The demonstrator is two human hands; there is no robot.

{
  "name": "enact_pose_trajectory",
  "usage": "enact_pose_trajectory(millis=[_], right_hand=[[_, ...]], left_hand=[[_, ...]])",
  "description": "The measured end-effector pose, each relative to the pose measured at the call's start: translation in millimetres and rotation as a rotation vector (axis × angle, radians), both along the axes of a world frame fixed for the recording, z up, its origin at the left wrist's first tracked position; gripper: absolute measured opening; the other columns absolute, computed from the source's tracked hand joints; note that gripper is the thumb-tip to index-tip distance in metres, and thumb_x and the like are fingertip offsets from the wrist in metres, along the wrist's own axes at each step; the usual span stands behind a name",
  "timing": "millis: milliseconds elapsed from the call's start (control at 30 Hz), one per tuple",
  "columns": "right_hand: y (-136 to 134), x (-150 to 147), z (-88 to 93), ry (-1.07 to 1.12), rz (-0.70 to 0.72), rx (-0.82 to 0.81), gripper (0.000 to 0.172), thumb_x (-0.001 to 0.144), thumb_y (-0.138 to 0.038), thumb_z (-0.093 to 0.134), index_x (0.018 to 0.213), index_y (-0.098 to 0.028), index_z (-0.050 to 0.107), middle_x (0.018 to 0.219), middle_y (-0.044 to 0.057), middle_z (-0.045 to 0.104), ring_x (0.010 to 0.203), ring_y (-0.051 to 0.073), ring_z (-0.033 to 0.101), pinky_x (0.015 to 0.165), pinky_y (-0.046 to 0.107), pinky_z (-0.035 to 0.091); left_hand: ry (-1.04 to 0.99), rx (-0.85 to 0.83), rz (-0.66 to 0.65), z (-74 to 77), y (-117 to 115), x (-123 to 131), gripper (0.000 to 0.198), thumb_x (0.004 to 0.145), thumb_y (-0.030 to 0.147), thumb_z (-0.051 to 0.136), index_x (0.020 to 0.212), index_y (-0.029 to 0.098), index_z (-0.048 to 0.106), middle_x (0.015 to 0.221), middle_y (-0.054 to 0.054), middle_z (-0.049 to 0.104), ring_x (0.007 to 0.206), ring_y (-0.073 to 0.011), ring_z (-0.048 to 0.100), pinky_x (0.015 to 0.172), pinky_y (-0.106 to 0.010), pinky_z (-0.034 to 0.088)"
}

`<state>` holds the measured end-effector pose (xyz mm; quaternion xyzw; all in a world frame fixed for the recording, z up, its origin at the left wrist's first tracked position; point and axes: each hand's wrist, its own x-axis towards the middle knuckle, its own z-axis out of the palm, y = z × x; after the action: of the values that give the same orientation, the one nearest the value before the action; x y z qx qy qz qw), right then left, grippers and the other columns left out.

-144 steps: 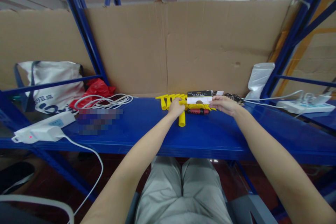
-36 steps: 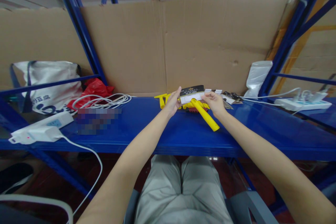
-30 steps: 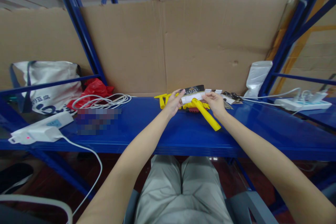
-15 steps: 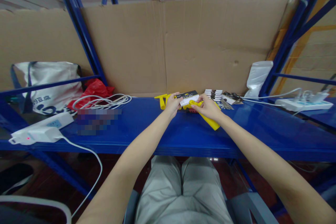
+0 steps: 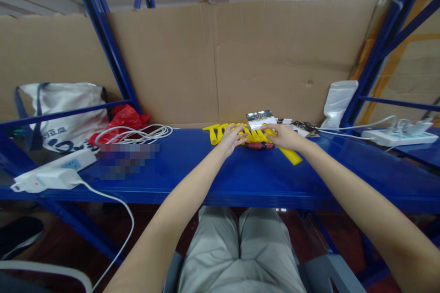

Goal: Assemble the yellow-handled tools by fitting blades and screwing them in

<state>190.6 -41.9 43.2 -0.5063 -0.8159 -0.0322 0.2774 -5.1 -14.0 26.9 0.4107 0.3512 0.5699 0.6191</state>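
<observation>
We note a tall cardboard sheet (image 5: 292, 55) along the far side of the blue shelf (image 5: 192, 176). A white bag (image 5: 74, 105) stands at far left. Yellow T-shaped pieces (image 5: 255, 136) lie in a row at mid-shelf. Our left hand (image 5: 231, 141) is unclenched, fingers spread over the row; contact we cannot tell. Our right hand (image 5: 283, 136) grips one yellow piece (image 5: 291, 156), its wide end pointing near-right. Just beyond those fingers sits a black-and-white card (image 5: 260, 121); a red-and-black tool (image 5: 260, 145) lies nearer, between the hands.
</observation>
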Motion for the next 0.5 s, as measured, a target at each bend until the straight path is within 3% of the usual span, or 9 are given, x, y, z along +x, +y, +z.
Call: enact_pose_trajectory(millis=[133,267,367,500], right_hand=[[-3.0,50.1,27.3,-0.071,-0.289,-0.051,0.038,0.080,-0.018,0.053,0.116,-0.019,0.066,0.089,0.007,0.071,0.069,0.019,0.064,0.069,0.029,0.049],[-16.3,114.7,47.6,-0.032,-0.559,-0.240,0.037,0.086,-0.019,0.051,0.121,-0.012,0.061,0.091,0.011,0.069,0.059,0.014,0.060,0.061,0.026,0.046],[-22.9,162.9,44.0,0.061,-0.745,-0.368,0.040,0.088,-0.015,0.046,0.127,-0.009,0.055,0.091,0.014,0.067,0.052,0.013,0.057,0.055,0.025,0.044],[-16.5,218.7,16.2,-0.017,-0.894,-0.375,0.037,0.084,-0.012,0.052,0.120,-0.005,0.060,0.079,0.013,0.067,0.054,0.015,0.057,0.057,0.026,0.045]], left_hand=[[0.087,-0.023,0.006,-0.5,0.1,-2.8,0.033,0.085,0.018,0.062,0.115,0.019,0.047,0.112,-0.012,0.063,0.075,-0.0148,0.070,0.075,-0.035,0.059],[0.158,-0.038,0.017,-0.4,-0.7,-3.5,0.041,0.080,0.013,0.065,0.116,0.019,0.046,0.107,-0.010,0.065,0.072,-0.0148,0.070,0.071,-0.034,0.060],[0.199,-0.040,0.015,-0.5,-1.5,-3.1,0.045,0.078,0.012,0.065,0.118,0.020,0.046,0.106,-0.009,0.066,0.071,-0.0151,0.070,0.067,-0.032,0.060],[0.250,-0.039,0.011,-0.8,-3.0,-1.9,0.043,0.079,0.010,0.059,0.119,0.019,0.047,0.111,-0.010,0.066,0.071,-0.0146,0.070,0.063,-0.029,0.059]])
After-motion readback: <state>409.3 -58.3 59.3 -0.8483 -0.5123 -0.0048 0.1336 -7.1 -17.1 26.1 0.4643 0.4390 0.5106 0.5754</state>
